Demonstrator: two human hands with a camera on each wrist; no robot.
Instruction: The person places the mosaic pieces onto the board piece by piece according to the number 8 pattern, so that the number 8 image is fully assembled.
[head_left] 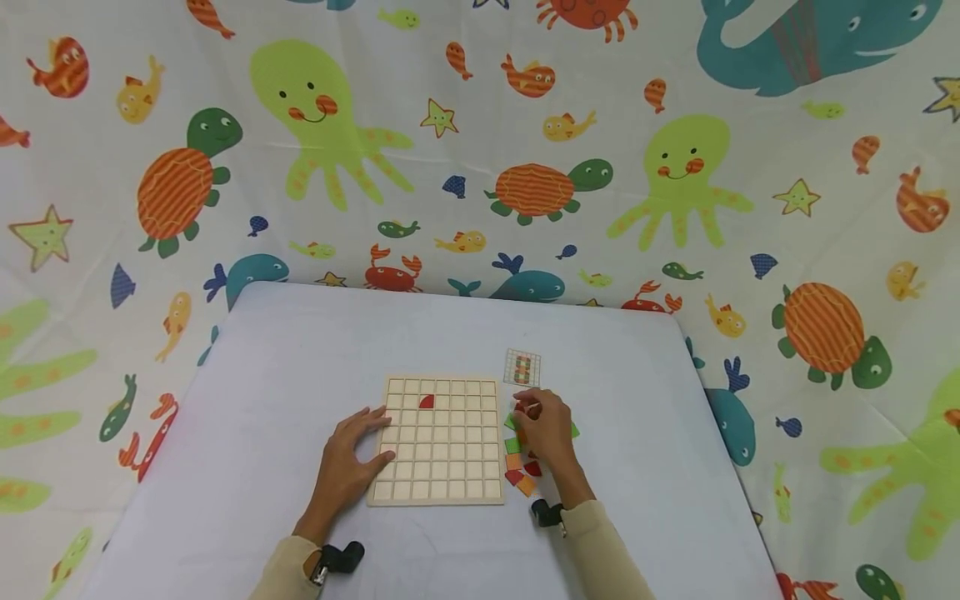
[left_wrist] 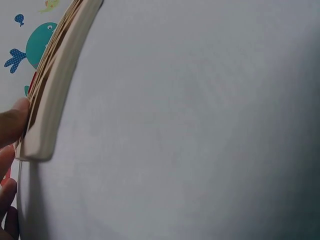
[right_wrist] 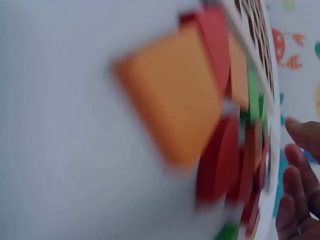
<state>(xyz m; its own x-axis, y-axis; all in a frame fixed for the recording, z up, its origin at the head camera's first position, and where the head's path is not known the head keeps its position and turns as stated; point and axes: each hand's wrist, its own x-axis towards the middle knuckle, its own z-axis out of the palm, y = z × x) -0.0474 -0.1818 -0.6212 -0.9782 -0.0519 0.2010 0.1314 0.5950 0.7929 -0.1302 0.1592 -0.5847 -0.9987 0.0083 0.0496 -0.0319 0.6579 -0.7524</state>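
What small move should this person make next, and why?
Probably the right hand should bring one of the loose pieces to the grid board: it is right over them, and only one red piece lies in the cells, while the small card shows a multicoloured pattern. The left hand rests at the board's edge, perhaps steadying it.

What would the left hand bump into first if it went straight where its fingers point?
The wooden board: the left hand has its fingertips right at the board's left edge. If it slid over the top, the red piece might come next, though the height is hard to judge.
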